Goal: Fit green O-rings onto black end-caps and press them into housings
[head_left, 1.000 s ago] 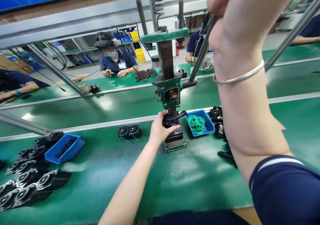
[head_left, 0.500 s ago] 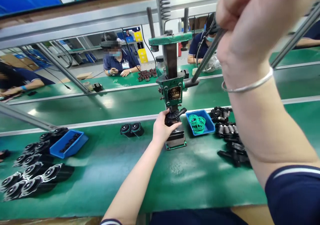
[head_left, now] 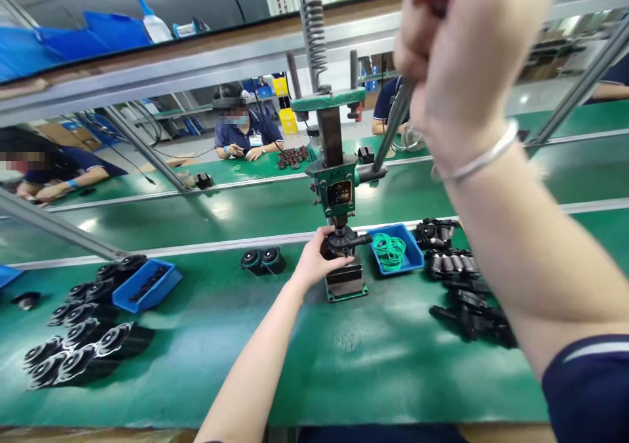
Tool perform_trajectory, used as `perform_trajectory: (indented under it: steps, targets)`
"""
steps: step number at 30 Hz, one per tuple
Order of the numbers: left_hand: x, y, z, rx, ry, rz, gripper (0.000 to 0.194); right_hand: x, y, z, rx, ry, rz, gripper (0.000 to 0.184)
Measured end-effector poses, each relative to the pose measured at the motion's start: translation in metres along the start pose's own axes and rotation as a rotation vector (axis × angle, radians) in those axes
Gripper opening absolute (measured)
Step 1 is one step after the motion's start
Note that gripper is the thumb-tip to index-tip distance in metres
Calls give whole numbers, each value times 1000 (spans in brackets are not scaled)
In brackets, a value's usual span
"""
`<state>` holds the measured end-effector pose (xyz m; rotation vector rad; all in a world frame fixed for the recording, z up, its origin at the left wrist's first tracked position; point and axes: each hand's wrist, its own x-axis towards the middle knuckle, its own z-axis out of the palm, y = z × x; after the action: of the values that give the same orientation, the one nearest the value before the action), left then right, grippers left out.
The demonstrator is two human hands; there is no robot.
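My left hand (head_left: 314, 256) grips a black round housing with a side spout (head_left: 340, 238) on the base of a green hand press (head_left: 333, 181). Thumb and fingers clasp its left side and front, and the spout points right. The press ram comes down to the top of the housing; whether it presses on it I cannot tell. Up at the right, my right hand (head_left: 466, 56) is closed around the press lever (head_left: 393, 125), with part of a red knob showing between the fingers. Just right of the press is a blue bin (head_left: 410, 256) with green rubber rings (head_left: 389, 251).
Two black motor-like parts (head_left: 263, 261) stand left of the press. Farther left are several more (head_left: 81, 338) and a blue bin (head_left: 164, 282) of small black pieces. Black parts (head_left: 462, 299) lie at the right. Co-workers (head_left: 248, 125) sit across the bench behind metal frame bars.
The housing has turned so its spout points level to the right instead of up and right. The lever stands more upright, with my right hand farther left. The view has shifted slightly.
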<state>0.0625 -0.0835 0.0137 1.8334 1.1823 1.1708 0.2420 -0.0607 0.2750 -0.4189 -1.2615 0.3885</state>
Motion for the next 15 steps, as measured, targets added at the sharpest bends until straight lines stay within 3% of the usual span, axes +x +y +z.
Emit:
perform_trajectory:
  steps: [3, 5, 8, 10, 13, 15]
  targets:
    - [4, 2, -2, -73, -51, -24, 67, -6, -6, -2, -163, 147, -253, 14]
    - [4, 8, -2, -77, -49, -23, 65, -2, -15, -9, -293, 44, -223, 20]
    - [-18, 21, -4, -18, 28, 30, 62, -16, -35, -32, -569, -247, -217, 29]
    - [-48, 30, -3, 35, 130, 157, 62, -59, -42, -54, -762, -387, -244, 47]
    - [-98, 40, 11, 106, 174, 367, 64, -162, -32, -85, -716, -952, -203, 70]
    - [-120, 44, 28, 213, 150, 430, 64, -223, -21, -101, -653, -985, -160, 76]
